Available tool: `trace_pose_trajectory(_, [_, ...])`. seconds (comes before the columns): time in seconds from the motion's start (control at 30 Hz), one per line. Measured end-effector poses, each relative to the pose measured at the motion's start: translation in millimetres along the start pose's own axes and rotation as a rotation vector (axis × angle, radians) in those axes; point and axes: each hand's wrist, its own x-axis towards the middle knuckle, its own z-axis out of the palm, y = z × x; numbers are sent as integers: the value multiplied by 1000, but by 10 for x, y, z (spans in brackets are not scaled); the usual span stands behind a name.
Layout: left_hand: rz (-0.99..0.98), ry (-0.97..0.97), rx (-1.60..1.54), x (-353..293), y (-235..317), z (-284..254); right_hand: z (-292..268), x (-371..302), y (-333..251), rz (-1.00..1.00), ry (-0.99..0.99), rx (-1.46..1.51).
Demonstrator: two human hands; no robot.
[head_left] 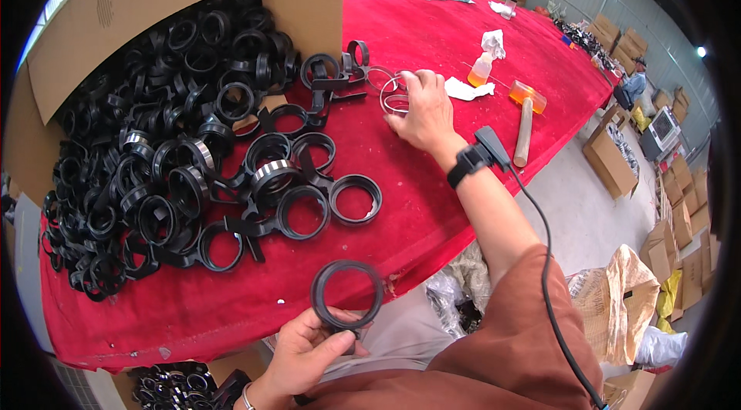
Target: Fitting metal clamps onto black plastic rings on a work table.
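Note:
My left hand (pixel 309 354) grips a black plastic ring (pixel 315 290) by its lower rim, thumb in front, near the table's front edge. Farther off, my right hand (pixel 426 111) has its fingers closed on a thin silvery ring (pixel 384 94) at the tabletop. Another thin ring (pixel 371 77) lies just left of it, partly overlapped. Left of my right hand stand a few black ring parts with arms (pixel 319 104). A big heap of similar black rings (pixel 162 140) spills out of a cardboard box (pixel 301 1) onto the red cloth (pixel 432 32).
Right of my right hand lie a mallet (pixel 524 132) with an orange head, a small bottle of orange liquid (pixel 480 70) and white tissue (pixel 468 89). A black cable (pixel 546 256) runs from my right wrist. Below the table sits a box of parts (pixel 174 387).

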Motion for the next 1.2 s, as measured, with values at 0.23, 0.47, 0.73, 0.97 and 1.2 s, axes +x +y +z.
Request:
trace_pose_trajectory(0.23, [37,19,-120,49,-88,-89,-522,-606,-127,-560,132,79])
trace_pose_trajectory(0.47, [95,28,-148,98,-131,-21,-786,-846,-201,-631,70,72])
trace_pose_trajectory(0.73, [93,13,-198,12,-143,-8,-1015,-1042,-213,-267,-174,579])
trace_pose_trajectory(0.97, [78,74,-230,11,-149,43,-969,-1040,-223,-10,-371,277])
trace_pose_trajectory(1.2, [64,85,-211,-14,-188,101,-902,-673,-328,134,-821,-183])
